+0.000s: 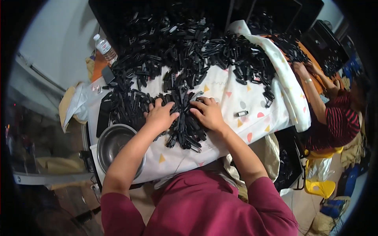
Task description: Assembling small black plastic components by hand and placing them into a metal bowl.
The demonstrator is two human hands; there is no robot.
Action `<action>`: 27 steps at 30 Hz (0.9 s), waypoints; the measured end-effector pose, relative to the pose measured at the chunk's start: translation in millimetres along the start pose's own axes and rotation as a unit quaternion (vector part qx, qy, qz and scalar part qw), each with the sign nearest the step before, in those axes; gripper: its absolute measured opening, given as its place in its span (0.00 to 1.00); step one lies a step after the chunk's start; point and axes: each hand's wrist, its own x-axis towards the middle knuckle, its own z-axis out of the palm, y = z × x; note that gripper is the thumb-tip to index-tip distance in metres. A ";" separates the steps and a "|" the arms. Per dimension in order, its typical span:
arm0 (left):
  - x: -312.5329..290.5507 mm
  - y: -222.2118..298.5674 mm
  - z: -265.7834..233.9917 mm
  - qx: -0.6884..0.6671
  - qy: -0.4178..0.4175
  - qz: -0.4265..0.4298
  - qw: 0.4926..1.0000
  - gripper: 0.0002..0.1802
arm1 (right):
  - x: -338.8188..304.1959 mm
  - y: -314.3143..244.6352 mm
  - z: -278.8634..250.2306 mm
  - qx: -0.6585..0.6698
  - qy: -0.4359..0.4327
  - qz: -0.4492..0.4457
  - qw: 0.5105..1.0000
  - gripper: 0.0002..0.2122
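A heap of small, narrow black plastic pieces (183, 128) lies between my two hands on a white patterned cloth (220, 88). My left hand (160, 116) rests on the pieces at the left side of this heap, fingers spread. At the right side, my right hand (209, 113) touches the pieces with its fingertips, its thumb and fingers apart. Neither hand grips a piece that I can see. What lies under the fingers is partly hidden. A single black piece with a pale middle (241, 113) lies apart, right of my right hand.
Beside my left forearm stands a metal bowl (101, 151). A much larger pile of black pieces (157, 51) covers the table's far side, with a plastic bottle (104, 47) at its left. A co-worker's hands (301, 70) handle similar pieces at the right, near a yellow stool (319, 188).
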 end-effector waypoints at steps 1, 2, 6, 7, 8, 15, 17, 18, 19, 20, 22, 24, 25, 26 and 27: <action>-3.8 0.4 0.8 0.006 0.013 0.006 1.000 0.26 | -2.4 -1.0 0.7 -0.020 0.046 -0.002 0.999 0.13; -6.5 -4.5 1.8 0.010 0.065 0.039 0.997 0.24 | -6.0 -8.7 -3.0 -0.039 0.086 -0.004 0.996 0.13; -8.8 -9.6 0.5 -0.012 0.218 0.128 0.967 0.19 | -17.7 -37.7 -34.7 -0.061 0.010 -0.012 0.998 0.11; -11.2 -6.4 -3.5 -0.038 0.212 0.123 0.969 0.18 | -23.7 -44.3 -30.2 -0.061 0.010 -0.010 0.998 0.11; -10.0 -7.6 -3.3 -0.045 0.269 0.155 0.949 0.19 | -26.1 -48.0 -24.2 -0.104 -0.024 0.007 0.994 0.10; -43.9 -5.8 -31.2 -0.643 -0.073 0.029 0.762 0.15 | -35.3 -74.6 -61.5 0.383 -0.026 0.153 0.911 0.07; -66.1 0.8 -34.9 -0.672 -0.081 0.035 0.735 0.14 | -41.6 -90.8 -83.3 0.556 -0.046 0.131 0.820 0.07; -70.4 4.4 -32.2 -0.694 -0.072 0.069 0.713 0.14 | -43.4 -99.4 -92.2 0.607 -0.046 0.135 0.782 0.08; -75.5 7.8 -30.1 -0.714 -0.063 0.102 0.690 0.13 | -43.6 -108.5 -96.1 0.608 -0.052 0.136 0.780 0.08; -84.4 13.3 -29.2 -0.740 -0.054 0.136 0.657 0.13 | -44.7 -116.8 -98.6 0.637 -0.028 0.124 0.760 0.08; -97.6 15.7 -27.2 -0.744 -0.059 0.146 0.650 0.13 | -51.3 -129.2 -98.2 0.640 0.014 0.096 0.763 0.08; -110.2 17.1 -24.5 -0.727 -0.030 0.165 0.666 0.13 | -59.0 -126.0 -100.0 0.437 0.053 -0.059 0.896 0.09; -115.9 14.3 -31.2 -0.688 -0.044 0.161 0.706 0.12 | -59.9 -126.6 -105.1 0.331 0.071 -0.134 0.931 0.10; -119.7 13.9 -37.0 -0.639 -0.027 0.162 0.751 0.12 | -59.0 -127.8 -107.8 0.289 0.079 -0.164 0.940 0.12; -123.6 13.2 -41.6 -0.587 -0.012 0.162 0.793 0.12 | -61.4 -127.6 -108.7 0.292 0.073 -0.165 0.939 0.12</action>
